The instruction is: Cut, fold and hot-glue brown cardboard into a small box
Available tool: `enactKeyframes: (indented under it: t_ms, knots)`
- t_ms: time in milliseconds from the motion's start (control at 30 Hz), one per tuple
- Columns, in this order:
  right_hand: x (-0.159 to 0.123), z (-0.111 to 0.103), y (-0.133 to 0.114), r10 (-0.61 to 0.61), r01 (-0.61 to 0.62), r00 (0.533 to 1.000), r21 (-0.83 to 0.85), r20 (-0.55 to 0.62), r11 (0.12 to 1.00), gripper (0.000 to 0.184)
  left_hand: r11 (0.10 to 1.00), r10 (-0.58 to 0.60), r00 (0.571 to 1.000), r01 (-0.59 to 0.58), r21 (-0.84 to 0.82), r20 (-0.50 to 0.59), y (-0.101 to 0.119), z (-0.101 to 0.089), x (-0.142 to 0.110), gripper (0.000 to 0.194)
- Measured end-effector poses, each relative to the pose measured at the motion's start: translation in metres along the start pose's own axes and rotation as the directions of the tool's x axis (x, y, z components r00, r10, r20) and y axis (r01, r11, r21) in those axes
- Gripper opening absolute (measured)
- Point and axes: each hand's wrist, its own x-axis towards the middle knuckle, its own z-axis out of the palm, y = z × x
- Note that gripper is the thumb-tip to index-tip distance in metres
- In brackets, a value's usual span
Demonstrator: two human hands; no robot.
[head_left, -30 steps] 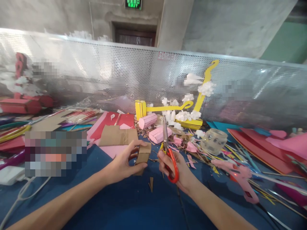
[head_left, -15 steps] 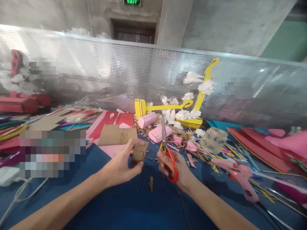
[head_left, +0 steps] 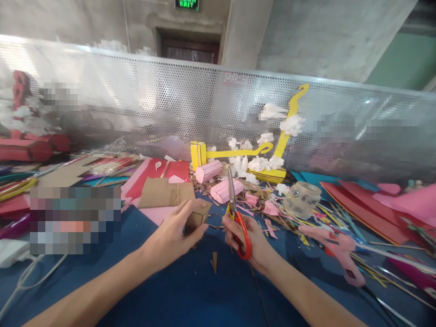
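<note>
Between the thumb and fingers of my left hand (head_left: pixel 175 231) is a small folded piece of brown cardboard (head_left: pixel 198 215), box-like in shape and partly covered by the fingers. My right hand (head_left: pixel 250 238) grips red-handled scissors (head_left: pixel 244 236), their metal blades pointing up and away from me, apart from the cardboard. Just beyond my hands lie two pink paper-covered prisms (head_left: pixel 226 190). A larger flat cardboard sheet (head_left: pixel 163 193) rests behind my left hand. A thin cardboard scrap (head_left: pixel 214 262) lies on the blue tabletop (head_left: pixel 160 290) between my forearms.
A pink glue gun (head_left: pixel 340 252) and a clear tape roll (head_left: pixel 301 200) sit to the right, among paper strips and red sheets (head_left: pixel 357 209). Yellow paper shapes (head_left: pixel 235 153) with white tufts stand by the perforated metal screen (head_left: pixel 204 100). A white cable (head_left: pixel 25 284) lies at left.
My left hand has turned the small cardboard piece slightly, so a different side shows. The right hand keeps the scissors in nearly the same place.
</note>
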Motion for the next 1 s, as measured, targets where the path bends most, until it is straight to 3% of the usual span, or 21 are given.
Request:
enactKeyframes:
  t_ms: [300,533,800,900,1000]
  knots:
    - [0.0,-0.001,0.001,0.007,-0.007,1.0,-0.017,0.001,1.0,0.047,1.0,-0.003,1.0,0.003,0.021,0.025,0.009,-0.003,0.0,0.033]
    - [0.0,0.001,0.0,-0.011,0.011,1.0,-0.038,-0.001,0.999,0.046,0.997,-0.058,0.997,0.055,0.052,0.055,0.002,0.002,-0.002,0.038]
    - [0.004,-0.002,0.002,-0.086,0.086,0.996,-0.11,0.006,0.99,0.06,0.999,-0.034,0.999,0.033,0.025,0.031,0.001,0.002,0.001,0.035]
    - [0.003,-0.003,-0.001,-0.12,0.122,0.993,-0.136,0.02,0.983,0.064,0.994,-0.089,0.996,0.088,-0.062,-0.01,-0.002,-0.001,0.002,0.037]
    - [0.002,-0.007,-0.006,-0.153,0.157,0.988,-0.187,0.034,0.97,0.064,0.905,-0.136,0.99,0.135,-0.404,0.027,-0.003,-0.005,0.006,0.039]
